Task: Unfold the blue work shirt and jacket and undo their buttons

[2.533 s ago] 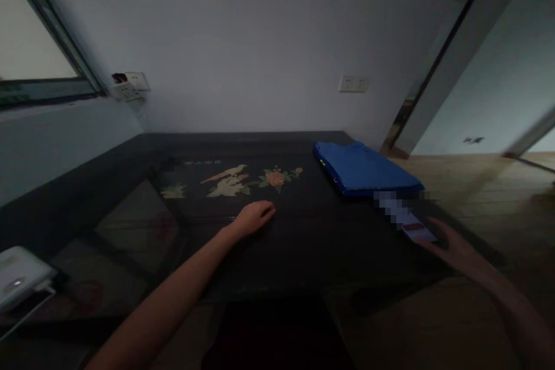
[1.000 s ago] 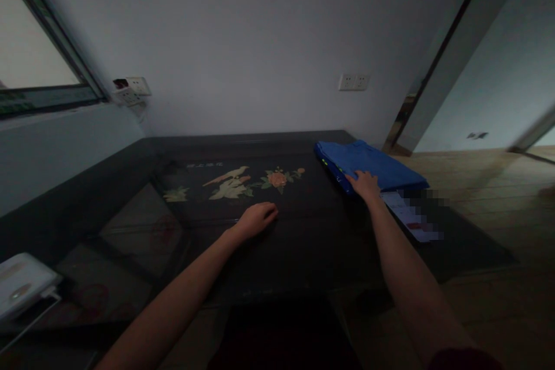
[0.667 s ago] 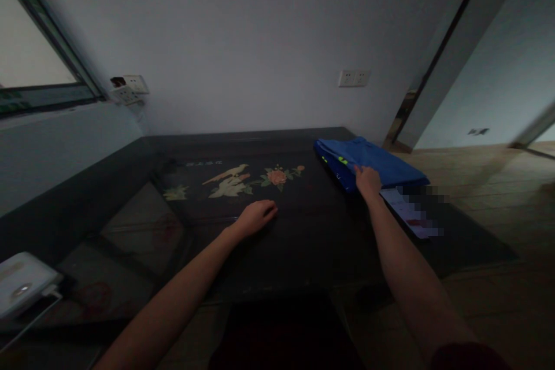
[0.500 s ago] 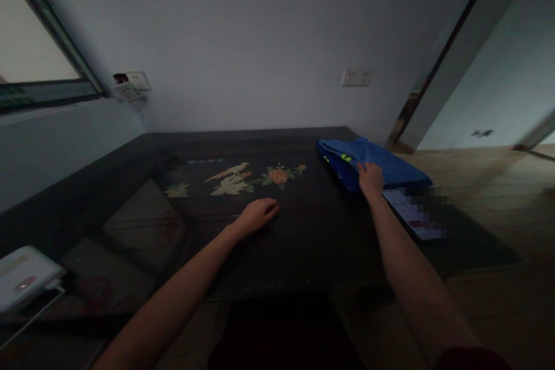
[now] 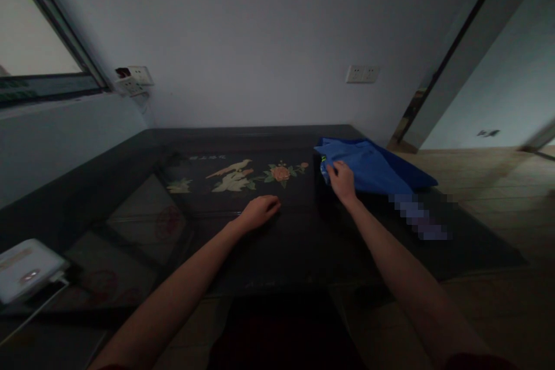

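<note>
On the dark table point(image 5: 277, 254), toward its right side, lies a folded blue garment point(image 5: 368, 165) with a darker blue layer under it and a bit of yellow-green print at its left edge. My right hand point(image 5: 342, 179) is closed in a pinch on the garment's near left edge, pulling its top layer leftward. My left hand point(image 5: 259, 211) rests on the tabletop, loosely curled, with nothing visible in it. It lies in front of the inlaid flowers and birds, away from the cloth. The right fingertips partly hide the gripped edge.
A white device point(image 5: 32, 272) with a cable stands at the left edge. A blurred-out flat object point(image 5: 422, 219) lies right of my right forearm. Wall sockets point(image 5: 363, 74) and a plugged adapter point(image 5: 130, 85) are on the walls behind the table.
My right hand has moved left with the garment's top layer, which now spreads over the dark blue and most of the yellow-green print. My left hand has stayed in place.
</note>
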The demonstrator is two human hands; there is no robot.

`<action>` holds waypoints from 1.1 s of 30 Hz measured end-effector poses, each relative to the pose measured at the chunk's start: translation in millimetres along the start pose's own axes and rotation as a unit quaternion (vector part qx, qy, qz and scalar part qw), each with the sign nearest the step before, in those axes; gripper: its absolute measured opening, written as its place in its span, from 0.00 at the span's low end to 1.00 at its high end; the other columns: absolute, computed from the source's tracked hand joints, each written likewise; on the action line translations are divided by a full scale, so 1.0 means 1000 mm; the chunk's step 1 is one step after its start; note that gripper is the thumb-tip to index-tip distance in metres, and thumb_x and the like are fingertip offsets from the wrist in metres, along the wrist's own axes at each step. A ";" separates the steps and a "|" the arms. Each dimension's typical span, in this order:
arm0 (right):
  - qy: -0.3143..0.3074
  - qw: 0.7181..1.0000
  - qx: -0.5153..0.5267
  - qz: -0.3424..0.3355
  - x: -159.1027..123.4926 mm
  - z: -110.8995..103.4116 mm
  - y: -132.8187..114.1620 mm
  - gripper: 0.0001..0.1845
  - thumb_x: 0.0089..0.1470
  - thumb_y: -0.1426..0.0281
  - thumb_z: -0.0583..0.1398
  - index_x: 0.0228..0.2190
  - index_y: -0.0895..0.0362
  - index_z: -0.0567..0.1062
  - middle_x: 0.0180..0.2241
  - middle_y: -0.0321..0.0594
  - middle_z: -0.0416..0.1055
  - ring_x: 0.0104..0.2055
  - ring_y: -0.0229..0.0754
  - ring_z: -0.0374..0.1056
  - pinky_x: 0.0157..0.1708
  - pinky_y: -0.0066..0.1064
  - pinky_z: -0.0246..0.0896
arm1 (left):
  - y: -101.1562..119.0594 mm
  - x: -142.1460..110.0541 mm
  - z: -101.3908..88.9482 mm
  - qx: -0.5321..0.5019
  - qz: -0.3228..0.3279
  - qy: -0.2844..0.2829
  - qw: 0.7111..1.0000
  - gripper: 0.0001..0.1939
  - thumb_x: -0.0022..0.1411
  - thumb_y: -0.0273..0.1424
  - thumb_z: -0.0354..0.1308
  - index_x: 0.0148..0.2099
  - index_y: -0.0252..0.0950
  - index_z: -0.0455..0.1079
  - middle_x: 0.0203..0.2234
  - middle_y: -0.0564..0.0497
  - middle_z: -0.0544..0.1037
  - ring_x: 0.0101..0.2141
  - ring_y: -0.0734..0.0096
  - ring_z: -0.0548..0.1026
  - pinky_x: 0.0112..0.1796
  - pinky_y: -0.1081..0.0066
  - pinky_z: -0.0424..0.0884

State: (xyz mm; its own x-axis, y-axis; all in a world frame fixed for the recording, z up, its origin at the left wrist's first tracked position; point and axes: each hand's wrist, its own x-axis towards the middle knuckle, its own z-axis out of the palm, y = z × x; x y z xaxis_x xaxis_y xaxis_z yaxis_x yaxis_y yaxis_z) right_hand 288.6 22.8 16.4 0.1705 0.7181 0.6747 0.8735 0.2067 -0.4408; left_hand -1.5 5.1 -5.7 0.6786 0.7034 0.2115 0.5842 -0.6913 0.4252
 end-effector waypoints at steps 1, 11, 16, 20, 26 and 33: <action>-0.015 1.000 0.013 -0.013 -0.004 0.004 -0.011 0.19 0.60 0.63 0.47 0.26 0.57 0.71 0.32 0.46 0.69 0.37 0.46 0.64 0.40 0.36 0.58 | -0.001 0.000 0.001 -0.010 -0.003 0.008 1.000 0.12 0.65 0.34 0.46 0.36 0.36 0.69 0.31 0.50 0.74 0.31 0.68 0.71 0.33 0.71 0.65; -0.227 0.936 0.108 -0.246 -0.071 0.000 -0.138 0.10 0.60 0.72 0.52 0.37 0.59 0.73 0.39 0.45 0.70 0.43 0.43 0.65 0.46 0.33 0.60 | -0.021 0.012 0.001 -0.280 -0.152 0.201 0.926 0.19 0.66 0.38 0.42 0.50 0.35 0.68 0.48 0.45 0.74 0.50 0.64 0.69 0.54 0.63 0.61; -0.317 0.896 0.106 -0.291 -0.116 -0.029 -0.186 0.12 0.60 0.69 0.54 0.40 0.61 0.73 0.43 0.47 0.71 0.45 0.45 0.66 0.45 0.34 0.63 | -0.030 0.006 -0.014 -0.338 -0.235 0.228 0.882 0.25 0.63 0.40 0.49 0.59 0.36 0.59 0.55 0.44 0.68 0.54 0.61 0.67 0.55 0.62 0.60; -0.322 0.918 0.109 -0.204 -0.130 -0.060 -0.190 0.18 0.58 0.62 0.56 0.46 0.59 0.71 0.47 0.47 0.69 0.47 0.46 0.66 0.44 0.36 0.65 | -0.038 0.006 -0.016 -0.346 -0.232 0.227 0.880 0.35 0.54 0.32 0.58 0.63 0.36 0.52 0.58 0.43 0.62 0.56 0.57 0.64 0.57 0.59 0.58; -0.290 0.956 0.038 -0.039 -0.148 -0.097 -0.154 0.11 0.59 0.68 0.54 0.42 0.55 0.73 0.40 0.43 0.71 0.43 0.46 0.68 0.42 0.39 0.65 | -0.040 0.009 -0.015 -0.303 -0.205 0.213 0.906 0.40 0.47 0.20 0.53 0.64 0.35 0.52 0.61 0.44 0.58 0.61 0.56 0.56 0.62 0.57 0.48; -0.319 0.942 -0.032 -0.100 -0.160 -0.071 -0.139 0.15 0.54 0.66 0.59 0.45 0.50 0.73 0.42 0.45 0.70 0.43 0.51 0.66 0.41 0.43 0.65 | -0.012 0.003 -0.021 -0.257 -0.088 0.251 0.929 0.41 0.51 0.19 0.46 0.67 0.35 0.43 0.61 0.43 0.58 0.60 0.60 0.58 0.61 0.56 0.49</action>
State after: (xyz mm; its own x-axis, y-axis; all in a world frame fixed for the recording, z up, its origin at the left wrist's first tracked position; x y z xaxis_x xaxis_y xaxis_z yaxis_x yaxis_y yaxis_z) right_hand 172.5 -168.1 11.4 -0.2917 0.9264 0.2383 0.8881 0.3548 -0.2923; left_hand -15.6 19.4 8.0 0.2235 0.8759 0.4275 0.2886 -0.4784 0.8294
